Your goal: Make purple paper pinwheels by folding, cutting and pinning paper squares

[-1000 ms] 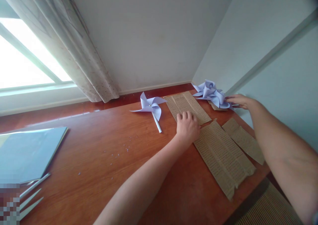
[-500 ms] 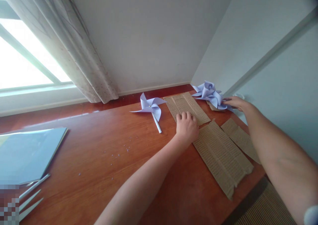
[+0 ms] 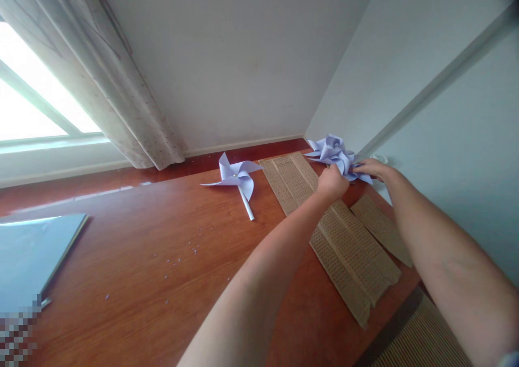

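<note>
Your head camera looks forward and down across the table (image 3: 121,237) toward the wall corner, close above your arms; both hands meet far right of centre.

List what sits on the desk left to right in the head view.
Blue folder → single paper pinwheel → upper cardboard strip → left hand → pinwheel pile → right hand.
</note>
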Tool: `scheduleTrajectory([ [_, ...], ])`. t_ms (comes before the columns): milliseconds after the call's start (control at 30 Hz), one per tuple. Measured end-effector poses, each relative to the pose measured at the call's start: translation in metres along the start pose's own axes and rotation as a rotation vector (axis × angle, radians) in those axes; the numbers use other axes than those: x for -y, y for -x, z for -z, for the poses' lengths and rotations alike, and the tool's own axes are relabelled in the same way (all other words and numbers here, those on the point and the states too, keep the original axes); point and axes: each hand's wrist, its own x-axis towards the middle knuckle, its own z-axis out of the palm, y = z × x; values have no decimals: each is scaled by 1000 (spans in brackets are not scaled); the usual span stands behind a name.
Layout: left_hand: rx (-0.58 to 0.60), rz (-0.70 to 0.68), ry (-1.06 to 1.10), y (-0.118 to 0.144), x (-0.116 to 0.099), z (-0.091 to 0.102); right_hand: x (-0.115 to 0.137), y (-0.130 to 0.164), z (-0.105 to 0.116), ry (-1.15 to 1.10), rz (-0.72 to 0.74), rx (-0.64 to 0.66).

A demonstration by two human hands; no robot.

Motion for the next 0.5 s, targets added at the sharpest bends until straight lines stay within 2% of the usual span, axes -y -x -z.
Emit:
scheduleTrajectory([
  [100,40,38,1,-16,-1,-6,2,-1,0,46,-93,20],
  [167,48,22,-25,-19,0,-10,1,-1,-1,36,-107,19],
  [500,31,-167,-226,-6,2,-26,-17,6,-6,-180,19,-48],
])
